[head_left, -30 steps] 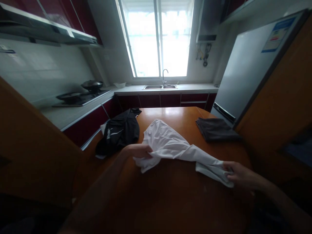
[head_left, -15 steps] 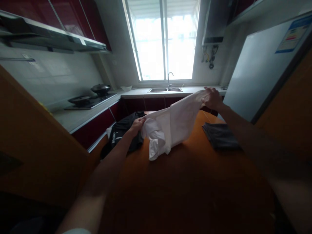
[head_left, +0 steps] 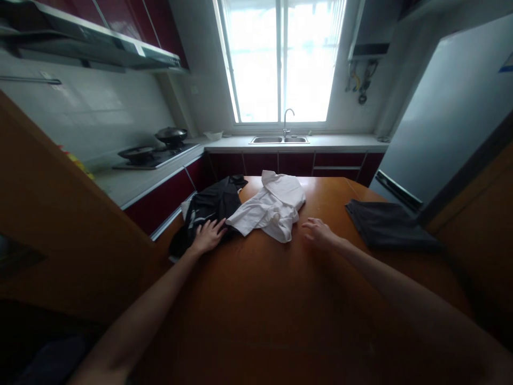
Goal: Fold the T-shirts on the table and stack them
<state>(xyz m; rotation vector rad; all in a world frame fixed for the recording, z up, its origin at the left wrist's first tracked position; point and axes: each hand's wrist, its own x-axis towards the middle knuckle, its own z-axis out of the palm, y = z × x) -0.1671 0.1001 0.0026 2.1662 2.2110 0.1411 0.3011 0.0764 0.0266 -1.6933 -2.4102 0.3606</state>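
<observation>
A white garment, possibly a shirt, lies loosely crumpled on the wooden table. My left hand rests with fingers spread on the edge of a dark garment pile, left of the white cloth. Just right of the white garment, my right hand hovers over or touches the tabletop, which I cannot tell; its fingers are apart and hold nothing. Farther right lies a folded dark grey cloth, flat on the table.
Beyond the table runs a counter with a double sink and faucet under a window. On the left a stove carries a lidded pot and a pan. A refrigerator stands at the right.
Both hands have let go of the white garment, which was held stretched in the air and now lies on the table. The right hand came down and left; the left moved slightly left and down.
</observation>
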